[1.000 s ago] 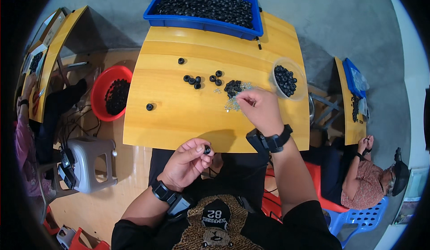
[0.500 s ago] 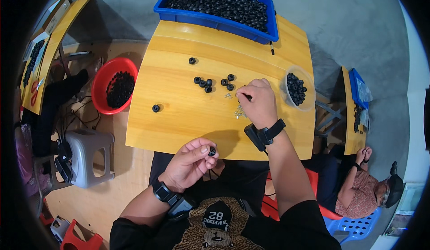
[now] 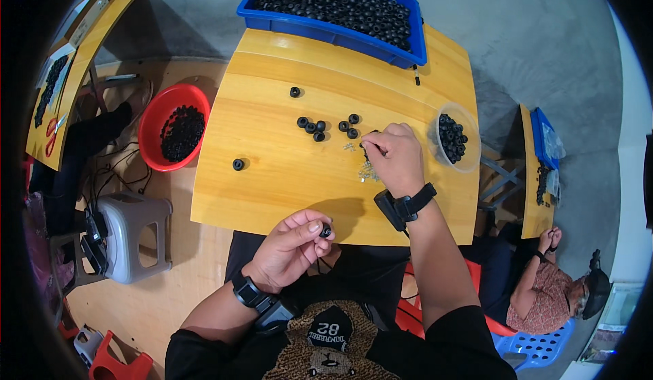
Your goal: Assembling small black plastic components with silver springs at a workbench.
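Observation:
Near the table's front edge, my left hand (image 3: pixel 287 245) pinches a small round black bead-like part (image 3: pixel 326 231) between thumb and fingers, its hole facing up. My right hand (image 3: pixel 398 157) is closed over the table, fingertips together and pointing down beside a small heap of tiny silvery pieces (image 3: pixel 368 172). Something dark shows at those fingertips, too covered to name. Left of this hand lie several more black parts (image 3: pixel 352 133) in a loose group, with a second cluster (image 3: pixel 311 127) farther left. Single parts sit at the back (image 3: pixel 294 91) and at the left (image 3: pixel 238 164).
A blue tray (image 3: pixel 326 34) full of black parts stands at the table's far edge. At the right is a clear tub (image 3: pixel 464 166) of them. On the left are a red basin (image 3: pixel 151 155) and a grey stool (image 3: pixel 132 237). Another person (image 3: pixel 544 291) sits at the right.
My right hand has shifted slightly at the silvery pieces, and its fingertips have drawn closer together. My left hand keeps its hold on the black part. The whole view has moved a little.

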Tool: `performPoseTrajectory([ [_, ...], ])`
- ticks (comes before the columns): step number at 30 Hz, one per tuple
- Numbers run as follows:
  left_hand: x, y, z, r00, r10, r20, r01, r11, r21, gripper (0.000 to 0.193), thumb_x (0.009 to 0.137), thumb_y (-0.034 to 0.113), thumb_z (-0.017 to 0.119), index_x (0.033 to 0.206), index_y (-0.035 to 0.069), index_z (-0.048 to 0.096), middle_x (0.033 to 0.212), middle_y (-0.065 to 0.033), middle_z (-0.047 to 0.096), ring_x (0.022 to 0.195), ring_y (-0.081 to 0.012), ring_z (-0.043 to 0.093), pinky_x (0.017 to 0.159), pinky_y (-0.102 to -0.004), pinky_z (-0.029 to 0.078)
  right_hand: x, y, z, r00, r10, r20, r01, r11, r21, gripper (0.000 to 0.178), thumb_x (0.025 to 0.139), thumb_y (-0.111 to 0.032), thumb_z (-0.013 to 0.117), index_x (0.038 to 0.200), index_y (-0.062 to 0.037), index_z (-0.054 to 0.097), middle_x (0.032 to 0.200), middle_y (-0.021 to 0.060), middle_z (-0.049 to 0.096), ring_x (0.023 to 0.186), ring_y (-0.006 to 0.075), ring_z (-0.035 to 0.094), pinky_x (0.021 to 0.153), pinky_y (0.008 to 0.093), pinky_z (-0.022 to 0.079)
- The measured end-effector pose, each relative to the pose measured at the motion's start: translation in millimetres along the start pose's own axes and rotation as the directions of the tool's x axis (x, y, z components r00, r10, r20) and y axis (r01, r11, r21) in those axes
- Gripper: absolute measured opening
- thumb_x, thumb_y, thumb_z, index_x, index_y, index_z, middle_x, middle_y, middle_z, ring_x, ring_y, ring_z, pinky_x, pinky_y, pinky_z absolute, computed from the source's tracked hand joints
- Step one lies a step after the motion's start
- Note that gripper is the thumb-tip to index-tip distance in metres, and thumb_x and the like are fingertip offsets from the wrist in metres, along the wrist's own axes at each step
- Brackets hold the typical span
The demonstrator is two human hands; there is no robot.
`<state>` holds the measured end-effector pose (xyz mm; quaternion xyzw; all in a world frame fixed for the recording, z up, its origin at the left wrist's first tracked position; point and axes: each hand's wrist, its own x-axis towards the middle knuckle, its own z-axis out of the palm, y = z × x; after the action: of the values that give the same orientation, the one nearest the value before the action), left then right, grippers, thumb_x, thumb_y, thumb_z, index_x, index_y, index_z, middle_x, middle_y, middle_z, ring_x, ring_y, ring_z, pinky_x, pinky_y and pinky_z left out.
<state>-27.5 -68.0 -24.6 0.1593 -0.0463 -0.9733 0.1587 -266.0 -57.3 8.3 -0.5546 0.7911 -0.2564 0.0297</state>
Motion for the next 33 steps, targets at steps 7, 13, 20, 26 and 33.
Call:
performPoseTrajectory([
  [7,1.2,1.5,0.8,1.000,-0.014,-0.010,0.014,1.000,0.005,0.015,0.091,0.013,0.057,0.101,0.002,0.060,0.087,-0.0101,0.061,0.073,-0.0129,0.058,0.068,-0.0252,0.045,1.2,-3.3,0.9,0.998,-0.053,0.022,0.053,0.998,-0.019,0.006,0.070,-0.006,0.065,0.074,-0.0052,0.070,0.072,0.0104,0.058,0.079,0.0293,0.055,0.069,0.0388,0.047],
  [13,3.5,1.6,-0.1,1.000,-0.025,0.000,0.025,1.000,0.001,0.015,0.092,0.014,0.057,0.101,0.003,0.060,0.087,-0.0094,0.061,0.072,-0.0126,0.058,0.067,-0.0253,0.045,1.8,-2.1,5.0,0.994,-0.110,0.019,0.111,0.991,-0.068,0.006,0.069,-0.006,0.063,0.071,-0.0023,0.067,0.072,0.0115,0.058,0.079,0.0299,0.055,0.069,0.0400,0.047],
  [20,4.2,1.8,1.4,0.999,-0.032,-0.005,0.032,0.999,0.010,0.015,0.092,0.014,0.056,0.101,0.003,0.060,0.087,-0.0089,0.060,0.073,-0.0124,0.058,0.067,-0.0254,0.045,3.1,-1.8,6.7,0.994,-0.105,0.008,0.105,0.993,-0.056,0.004,0.069,-0.005,0.063,0.070,-0.0020,0.066,0.072,0.0112,0.058,0.078,0.0299,0.055,0.068,0.0396,0.047],
  [26,2.6,-0.7,1.8,1.000,-0.013,-0.007,0.013,1.000,0.023,0.015,0.092,0.015,0.057,0.102,0.003,0.059,0.087,-0.0084,0.060,0.073,-0.0115,0.057,0.067,-0.0257,0.045,-3.6,0.2,-7.3,1.000,-0.006,-0.016,0.009,0.986,0.165,0.007,0.069,-0.004,0.067,0.075,-0.0026,0.068,0.074,0.0097,0.060,0.077,0.0269,0.057,0.068,0.0347,0.047],
  [33,0.5,-7.3,5.1,0.999,0.014,-0.047,-0.010,0.994,0.105,0.017,0.092,0.017,0.057,0.101,0.003,0.059,0.085,-0.0062,0.060,0.072,-0.0106,0.056,0.065,-0.0240,0.044,-50.2,-14.6,-36.5,0.918,0.321,0.231,-0.382,0.573,0.725,0.007,0.081,-0.002,0.067,0.087,-0.0003,0.067,0.084,0.0026,0.065,0.070,0.0077,0.060,0.063,0.0206,0.048],
])
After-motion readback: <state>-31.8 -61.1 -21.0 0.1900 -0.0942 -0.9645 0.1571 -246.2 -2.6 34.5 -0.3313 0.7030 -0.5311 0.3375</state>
